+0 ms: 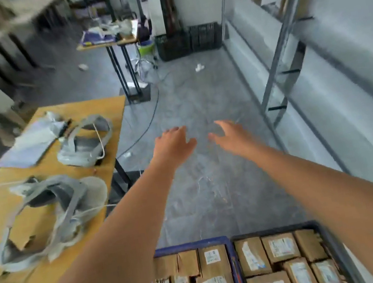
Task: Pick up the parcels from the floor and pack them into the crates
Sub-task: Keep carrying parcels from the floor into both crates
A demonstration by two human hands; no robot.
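Both hands empty, fingers spread: left hand (173, 143) and right hand (229, 134) reached out over bare floor (214, 198), mid-frame. Cardboard parcels (280, 247) sat packed in two crates (232, 251) at bottom of frame. Boxes prob. light, stiff; taped faces slick, so grip opp. edges.

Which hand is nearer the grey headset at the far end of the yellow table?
Left. The left hand hovers open just right of the grey headset; the right hand is farther right, over bare floor.
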